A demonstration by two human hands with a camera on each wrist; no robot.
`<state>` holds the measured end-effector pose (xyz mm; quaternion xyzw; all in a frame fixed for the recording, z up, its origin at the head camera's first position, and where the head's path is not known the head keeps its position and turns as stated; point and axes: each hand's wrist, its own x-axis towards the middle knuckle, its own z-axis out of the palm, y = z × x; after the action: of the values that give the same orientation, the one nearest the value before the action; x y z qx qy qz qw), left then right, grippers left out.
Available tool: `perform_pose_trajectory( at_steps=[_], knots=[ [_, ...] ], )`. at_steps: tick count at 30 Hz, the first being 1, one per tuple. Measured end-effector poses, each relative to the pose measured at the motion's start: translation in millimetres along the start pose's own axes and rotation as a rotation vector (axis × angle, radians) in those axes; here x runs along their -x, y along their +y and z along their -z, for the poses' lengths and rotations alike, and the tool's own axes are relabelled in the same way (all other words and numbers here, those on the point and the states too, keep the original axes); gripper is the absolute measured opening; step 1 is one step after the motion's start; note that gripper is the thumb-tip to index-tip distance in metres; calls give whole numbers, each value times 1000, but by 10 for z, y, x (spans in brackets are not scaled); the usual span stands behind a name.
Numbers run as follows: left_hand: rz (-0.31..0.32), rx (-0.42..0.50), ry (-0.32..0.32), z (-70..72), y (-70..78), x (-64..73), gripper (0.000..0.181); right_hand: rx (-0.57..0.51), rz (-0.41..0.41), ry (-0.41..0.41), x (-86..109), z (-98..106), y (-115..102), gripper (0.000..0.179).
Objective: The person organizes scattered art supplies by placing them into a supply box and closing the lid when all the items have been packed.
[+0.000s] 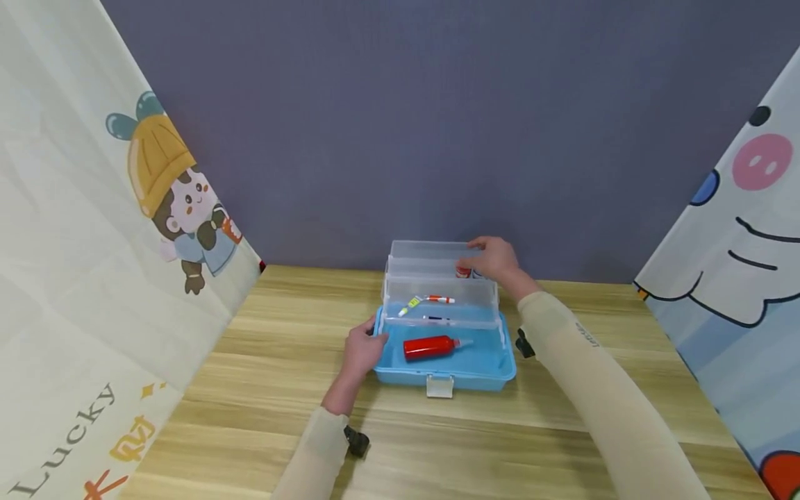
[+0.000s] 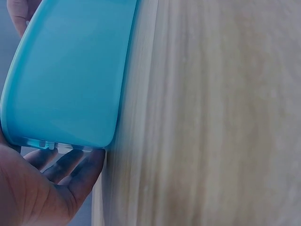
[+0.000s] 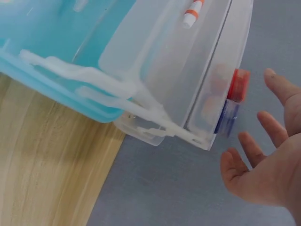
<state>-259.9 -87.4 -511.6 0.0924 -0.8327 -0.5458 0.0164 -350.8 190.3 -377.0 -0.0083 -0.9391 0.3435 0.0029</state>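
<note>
A blue storage box (image 1: pixel 475 382) stands on the table with its clear stepped trays (image 1: pixel 412 268) folded up and back. My left hand (image 1: pixel 364 348) grips its left end, thumb over the rim and fingers along the outer wall. Above the top tray's right end, my right hand (image 1: pixel 494 258) hovers with fingers spread. A small red container (image 3: pixel 239 85) and a blue one (image 3: pixel 227 117) stand in that tray, apart from the fingers in the right wrist view. In the box lies a red bottle (image 1: pixel 428 348) with a pointed clear nozzle.
The lower tray holds a yellow tube (image 1: pixel 410 305) and an orange-and-white tube (image 1: pixel 440 299). A thin dark pen-like item (image 1: pixel 436 318) lies below them. A white latch (image 1: pixel 439 387) hangs at the box's front. A grey wall (image 1: pixel 400 139) rises behind the wooden table (image 1: pixel 262 389).
</note>
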Motion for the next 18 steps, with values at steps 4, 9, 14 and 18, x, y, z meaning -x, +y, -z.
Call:
perform_pose_trajectory(
  at_steps=[4,9,14,18],
  knots=[
    [19,-11,-8,-5,-5,-1,52,-41,-2,40,-2,-7,93,50],
    [20,0,-8,-2,2,-7,52,-59,5,99,20,49,252,48],
    [13,-1,-2,-4,-3,-23,52,-90,-1,153,47,128,429,48],
    [8,-7,-3,-9,-7,-32,52,-80,-21,152,96,182,565,45]
  ],
)
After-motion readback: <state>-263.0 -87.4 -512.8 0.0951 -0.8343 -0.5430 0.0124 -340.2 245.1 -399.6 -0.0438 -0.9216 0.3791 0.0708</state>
